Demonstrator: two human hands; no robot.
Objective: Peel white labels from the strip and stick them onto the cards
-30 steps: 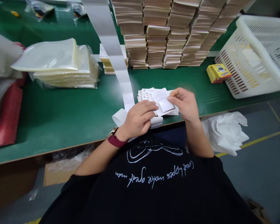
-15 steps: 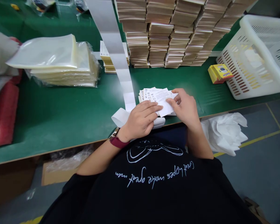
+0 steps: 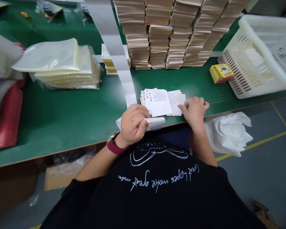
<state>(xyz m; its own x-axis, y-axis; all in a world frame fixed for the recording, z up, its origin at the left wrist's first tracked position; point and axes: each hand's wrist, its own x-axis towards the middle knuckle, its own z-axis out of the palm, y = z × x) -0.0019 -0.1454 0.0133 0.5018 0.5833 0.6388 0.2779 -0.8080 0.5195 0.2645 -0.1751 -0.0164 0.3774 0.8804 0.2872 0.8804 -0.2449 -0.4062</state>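
My left hand [image 3: 132,123] sits at the table's front edge, closed around a curled white paper strip [image 3: 153,123]. That strip appears to be the same long white backing strip [image 3: 125,74] that runs down from the top of the view. Just beyond my left hand lies a loose pile of printed white sheets [image 3: 159,102]. My right hand [image 3: 193,112] rests flat on the green table, its fingertips touching a white sheet [image 3: 176,101] at the pile's right side. It holds nothing.
Tall stacks of brown cards [image 3: 162,35] stand behind the sheets. Plastic-wrapped packs [image 3: 62,66] lie to the left, and a white slotted plastic basket [image 3: 257,54] stands at right beside yellow boxes [image 3: 221,73]. White crumpled paper [image 3: 228,135] sits beyond the table edge.
My right hand has let go of the sheets and moved right onto the table. A printed sheet now lies on the pile, and my left hand has drawn back toward the curled strip.
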